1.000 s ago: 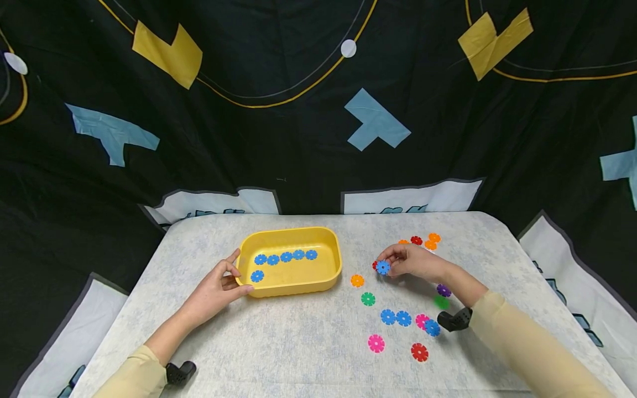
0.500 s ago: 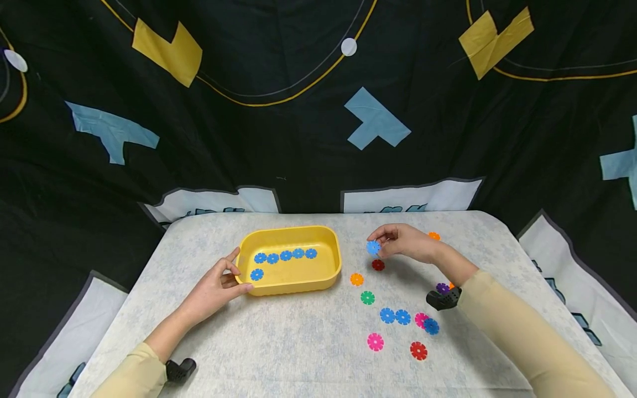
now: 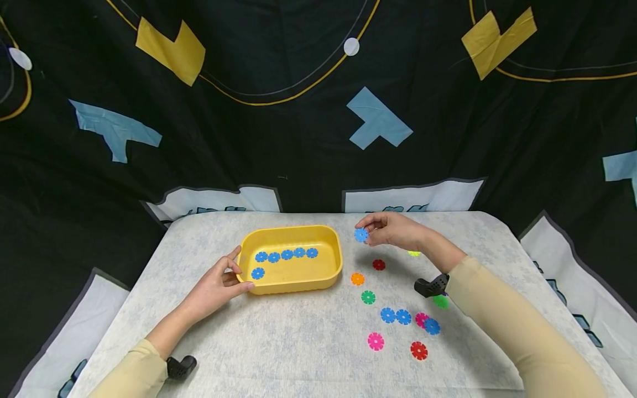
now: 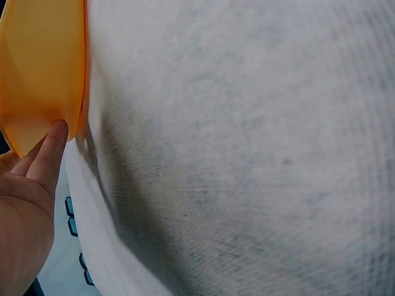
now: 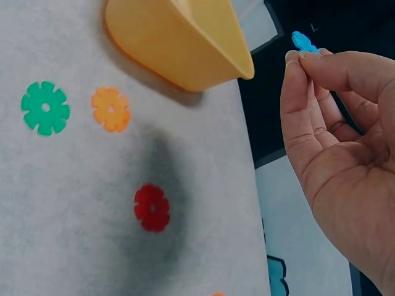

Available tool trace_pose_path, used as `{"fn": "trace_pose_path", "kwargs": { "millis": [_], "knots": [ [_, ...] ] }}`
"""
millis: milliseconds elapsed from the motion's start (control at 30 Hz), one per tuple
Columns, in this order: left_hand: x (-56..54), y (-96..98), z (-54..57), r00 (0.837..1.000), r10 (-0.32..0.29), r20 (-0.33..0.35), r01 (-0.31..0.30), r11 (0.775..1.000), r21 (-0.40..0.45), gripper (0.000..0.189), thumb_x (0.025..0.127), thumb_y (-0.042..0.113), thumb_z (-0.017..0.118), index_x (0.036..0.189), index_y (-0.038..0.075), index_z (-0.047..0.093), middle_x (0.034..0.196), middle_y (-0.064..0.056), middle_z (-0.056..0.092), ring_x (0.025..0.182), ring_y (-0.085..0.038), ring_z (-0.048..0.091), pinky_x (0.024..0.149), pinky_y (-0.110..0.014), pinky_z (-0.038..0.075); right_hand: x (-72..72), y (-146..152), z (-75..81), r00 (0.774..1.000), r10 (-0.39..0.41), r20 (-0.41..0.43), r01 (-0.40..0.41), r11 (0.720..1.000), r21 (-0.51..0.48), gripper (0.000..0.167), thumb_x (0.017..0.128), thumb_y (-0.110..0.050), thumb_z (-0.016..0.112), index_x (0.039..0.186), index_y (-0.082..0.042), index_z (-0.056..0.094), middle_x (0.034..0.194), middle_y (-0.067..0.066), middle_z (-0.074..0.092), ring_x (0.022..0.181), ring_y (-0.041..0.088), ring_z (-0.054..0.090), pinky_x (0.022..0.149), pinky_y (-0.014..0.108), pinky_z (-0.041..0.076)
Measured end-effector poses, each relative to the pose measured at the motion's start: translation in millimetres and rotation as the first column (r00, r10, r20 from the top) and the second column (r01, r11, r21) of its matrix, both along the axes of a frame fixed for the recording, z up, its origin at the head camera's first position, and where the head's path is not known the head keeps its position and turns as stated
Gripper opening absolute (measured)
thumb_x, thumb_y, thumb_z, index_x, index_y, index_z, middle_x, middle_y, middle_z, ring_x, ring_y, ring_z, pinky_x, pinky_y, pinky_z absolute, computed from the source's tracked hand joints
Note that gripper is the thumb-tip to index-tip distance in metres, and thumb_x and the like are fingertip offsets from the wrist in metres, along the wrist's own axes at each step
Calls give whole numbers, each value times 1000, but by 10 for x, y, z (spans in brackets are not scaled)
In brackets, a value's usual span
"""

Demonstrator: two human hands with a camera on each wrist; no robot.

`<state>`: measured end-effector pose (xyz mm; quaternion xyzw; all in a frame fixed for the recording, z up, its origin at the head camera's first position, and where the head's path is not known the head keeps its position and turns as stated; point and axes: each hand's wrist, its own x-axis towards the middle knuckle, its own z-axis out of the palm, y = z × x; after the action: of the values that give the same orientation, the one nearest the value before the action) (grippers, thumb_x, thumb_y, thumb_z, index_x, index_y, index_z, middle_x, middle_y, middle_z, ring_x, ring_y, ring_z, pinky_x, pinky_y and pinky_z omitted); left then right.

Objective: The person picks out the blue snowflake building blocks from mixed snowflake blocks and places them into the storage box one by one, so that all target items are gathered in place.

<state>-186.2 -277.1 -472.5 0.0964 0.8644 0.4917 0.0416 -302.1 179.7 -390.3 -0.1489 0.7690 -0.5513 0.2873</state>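
My right hand (image 3: 393, 229) pinches a blue notched plastic disc (image 3: 361, 235) between thumb and fingertips, raised over the table to the right of the yellow tray (image 3: 293, 288). In the right wrist view the same blue disc (image 5: 302, 41) shows nearly edge-on. The left hand (image 3: 219, 282) grips the tray's left end, with the thumb at the front rim and the fingers along the left side. Inside the tray, several blue discs form a row, and one more blue disc (image 3: 257, 273) lies in front of them near the left end.
Right of the tray lie a red disc (image 3: 379, 265), an orange disc (image 3: 357, 278) and a green disc (image 3: 368, 297). Nearer the front are two blue discs (image 3: 395, 316), a pink disc (image 3: 375, 341) and another red disc (image 3: 419, 350). The right forearm covers part of the scattered discs.
My right hand has lifted the blue disc from beside the red disc and carried it up and left, toward the tray. The left hand and tray have stayed put.
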Motion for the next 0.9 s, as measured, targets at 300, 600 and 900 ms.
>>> {"fn": "trace_pose_path", "kwargs": {
  "millis": [300,600,900],
  "knots": [
    [-2,-1,13,1000,5,4,-5,1000,3,53,85,36,86,106,7,46,170,-8,18,124,-38,61,92,-26,56,-116,-197,68,999,23,37,-23,1000,-18,41,92,0,72,131,-5,61,122,15,56,107,30,58,101,46,53],
    [0,-10,1,1000,-3,-3,3,1000,10,54,85,36,85,106,6,46,170,-11,18,125,-40,60,97,-31,54,-197,-431,129,995,75,71,-72,996,-52,38,92,4,70,129,-4,64,116,15,56,99,28,58,103,48,51],
    [-2,-1,9,1000,1,3,-1,1000,13,54,85,36,86,106,6,46,170,-9,17,125,-39,60,94,-26,55,-269,-664,144,986,124,111,-114,990,-86,36,92,3,73,126,-5,65,117,15,61,100,27,59,110,56,43]
  ]
}}
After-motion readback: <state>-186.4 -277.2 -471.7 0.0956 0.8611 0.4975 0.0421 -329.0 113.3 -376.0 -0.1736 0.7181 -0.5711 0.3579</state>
